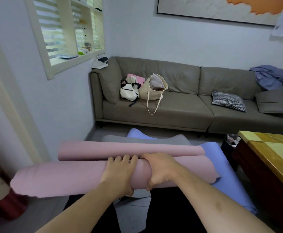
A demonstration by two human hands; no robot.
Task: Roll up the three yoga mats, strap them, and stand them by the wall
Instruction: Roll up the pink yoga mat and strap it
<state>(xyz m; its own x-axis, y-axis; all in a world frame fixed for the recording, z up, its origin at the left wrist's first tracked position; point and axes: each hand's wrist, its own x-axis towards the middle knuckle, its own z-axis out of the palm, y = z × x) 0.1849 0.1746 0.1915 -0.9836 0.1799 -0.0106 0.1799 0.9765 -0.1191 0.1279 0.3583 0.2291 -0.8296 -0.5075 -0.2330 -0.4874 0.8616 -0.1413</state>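
Observation:
A pink yoga mat (61, 177) lies across in front of me, rolled into a thick roll, with its free end (129, 149) curling up just behind. My left hand (119, 174) and my right hand (161, 170) grip the roll side by side at its middle, fingers over the top and thumbs underneath. Under it on the floor lie a blue mat (228, 179) and a grey mat (144, 138), both unrolled and partly hidden by the pink one.
A grey sofa (179, 113) with bags (144, 89), cushions and clothes runs along the far wall. A wooden table (271, 158) stands at the right, a dark bin (228, 143) beside it. The left wall (65, 115) holds a shelf niche.

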